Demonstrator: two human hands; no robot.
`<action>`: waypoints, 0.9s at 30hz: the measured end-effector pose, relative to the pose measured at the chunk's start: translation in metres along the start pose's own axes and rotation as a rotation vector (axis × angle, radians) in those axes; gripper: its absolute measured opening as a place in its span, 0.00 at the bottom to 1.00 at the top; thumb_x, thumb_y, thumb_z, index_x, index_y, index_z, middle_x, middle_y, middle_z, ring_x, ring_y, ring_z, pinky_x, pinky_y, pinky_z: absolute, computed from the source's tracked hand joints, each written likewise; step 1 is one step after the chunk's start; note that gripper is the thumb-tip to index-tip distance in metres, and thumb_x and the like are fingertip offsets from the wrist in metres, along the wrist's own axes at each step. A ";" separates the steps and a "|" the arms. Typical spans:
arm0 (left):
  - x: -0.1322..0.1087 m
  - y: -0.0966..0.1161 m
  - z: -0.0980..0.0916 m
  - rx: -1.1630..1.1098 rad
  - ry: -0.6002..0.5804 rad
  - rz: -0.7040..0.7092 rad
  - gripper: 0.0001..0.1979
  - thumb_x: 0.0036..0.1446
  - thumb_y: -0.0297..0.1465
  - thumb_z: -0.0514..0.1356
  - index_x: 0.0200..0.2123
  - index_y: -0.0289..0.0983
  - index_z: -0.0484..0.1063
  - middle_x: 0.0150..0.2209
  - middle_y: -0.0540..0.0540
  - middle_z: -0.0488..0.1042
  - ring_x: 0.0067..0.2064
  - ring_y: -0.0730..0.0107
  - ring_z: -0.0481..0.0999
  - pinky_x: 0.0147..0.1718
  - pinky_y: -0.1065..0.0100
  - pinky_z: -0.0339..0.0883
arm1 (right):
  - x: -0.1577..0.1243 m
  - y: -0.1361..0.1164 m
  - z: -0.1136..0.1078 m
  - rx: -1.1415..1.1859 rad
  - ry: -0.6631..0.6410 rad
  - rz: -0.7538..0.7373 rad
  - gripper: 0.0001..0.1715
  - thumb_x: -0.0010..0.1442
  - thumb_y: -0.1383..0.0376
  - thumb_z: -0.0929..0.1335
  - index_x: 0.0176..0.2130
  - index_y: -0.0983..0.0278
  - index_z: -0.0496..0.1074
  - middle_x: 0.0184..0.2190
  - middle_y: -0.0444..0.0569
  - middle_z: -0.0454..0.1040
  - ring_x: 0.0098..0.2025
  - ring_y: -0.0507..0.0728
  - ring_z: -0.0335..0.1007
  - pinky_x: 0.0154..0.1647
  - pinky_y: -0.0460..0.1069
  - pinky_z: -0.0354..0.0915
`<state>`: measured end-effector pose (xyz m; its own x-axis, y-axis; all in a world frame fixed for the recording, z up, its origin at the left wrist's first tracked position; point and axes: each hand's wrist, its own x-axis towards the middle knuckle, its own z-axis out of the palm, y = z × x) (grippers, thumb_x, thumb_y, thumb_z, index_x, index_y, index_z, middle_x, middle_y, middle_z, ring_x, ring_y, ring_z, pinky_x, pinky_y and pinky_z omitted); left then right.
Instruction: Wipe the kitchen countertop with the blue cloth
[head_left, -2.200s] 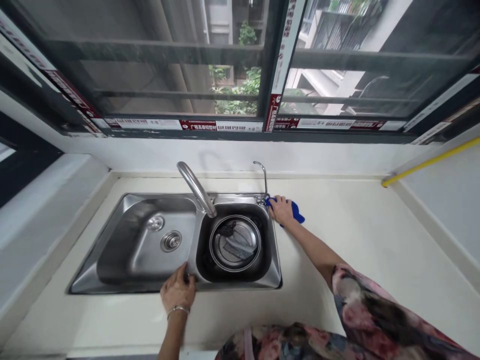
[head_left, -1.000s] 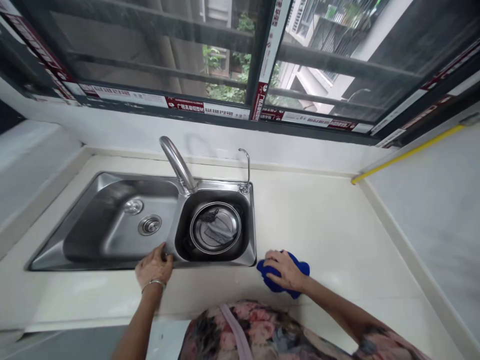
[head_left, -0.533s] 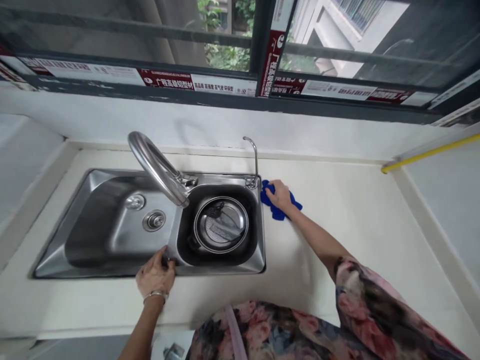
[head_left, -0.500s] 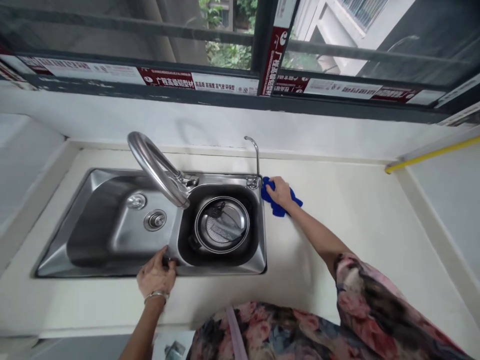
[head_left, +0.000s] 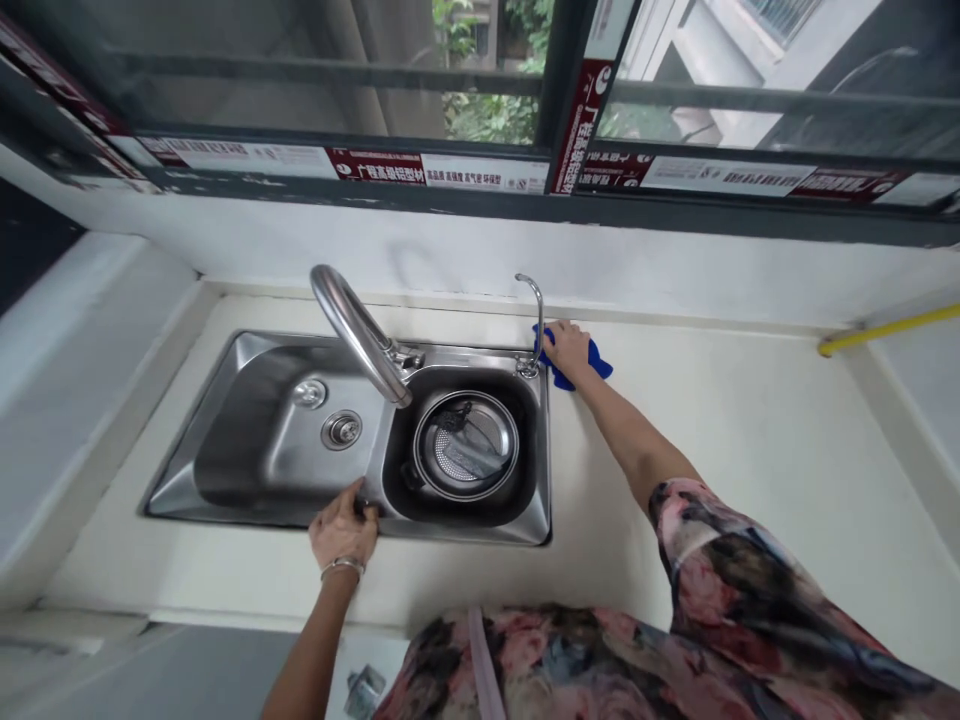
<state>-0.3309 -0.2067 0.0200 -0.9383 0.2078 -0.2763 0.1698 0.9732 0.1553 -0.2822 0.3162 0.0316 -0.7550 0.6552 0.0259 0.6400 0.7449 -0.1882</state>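
Note:
My right hand (head_left: 568,346) presses a blue cloth (head_left: 596,360) onto the pale countertop (head_left: 720,440), at the back right corner of the steel double sink (head_left: 247,500), beside the small thin tap (head_left: 534,300). The fingers lie over the cloth and grip it. My left hand (head_left: 343,528) rests on the sink's front rim, fingers curled over the edge near the divider between the two basins. A bracelet sits on that wrist. The large curved tap (head_left: 360,330) reaches over the divider.
The right basin holds a round metal strainer basket (head_left: 466,458). The left basin shows a drain (head_left: 341,429) and an overflow cap (head_left: 309,392). A window with dark frames runs along the back wall. A yellow bar (head_left: 885,328) lies at the far right.
My right hand swept the blue cloth from the front of the counter back to the sink's rear corner, then a little further back behind the small tap. My left hand stayed on the rim.

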 end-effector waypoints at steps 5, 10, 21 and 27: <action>0.004 0.000 0.000 -0.033 -0.001 0.015 0.28 0.64 0.35 0.56 0.67 0.40 0.72 0.63 0.37 0.78 0.67 0.49 0.72 0.68 0.50 0.56 | -0.071 -0.002 -0.008 -0.058 -0.076 -0.156 0.16 0.72 0.59 0.68 0.55 0.58 0.79 0.59 0.53 0.74 0.55 0.63 0.64 0.49 0.54 0.55; 0.001 0.004 -0.005 -0.062 0.013 0.039 0.28 0.64 0.34 0.56 0.66 0.37 0.72 0.63 0.36 0.77 0.66 0.49 0.73 0.67 0.51 0.56 | -0.162 -0.007 -0.008 -0.045 -0.085 -0.246 0.19 0.73 0.59 0.64 0.56 0.59 0.78 0.60 0.55 0.74 0.57 0.64 0.66 0.52 0.56 0.55; 0.014 0.002 0.007 0.004 0.024 0.078 0.29 0.67 0.37 0.53 0.68 0.37 0.70 0.65 0.35 0.76 0.66 0.49 0.73 0.66 0.51 0.57 | -0.391 0.038 0.004 0.141 -0.041 -0.357 0.25 0.66 0.59 0.68 0.60 0.58 0.75 0.60 0.55 0.74 0.56 0.64 0.70 0.56 0.57 0.61; 0.018 0.003 0.005 0.052 -0.028 0.017 0.31 0.66 0.40 0.55 0.70 0.37 0.69 0.62 0.34 0.78 0.66 0.46 0.73 0.67 0.50 0.58 | -0.394 0.176 -0.022 0.028 0.275 0.410 0.22 0.66 0.59 0.65 0.53 0.64 0.79 0.53 0.60 0.78 0.53 0.66 0.72 0.55 0.59 0.65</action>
<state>-0.3460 -0.1993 0.0112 -0.9263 0.2266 -0.3010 0.2019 0.9731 0.1110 0.1314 0.1921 0.0098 -0.3735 0.9056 0.2011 0.8698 0.4172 -0.2634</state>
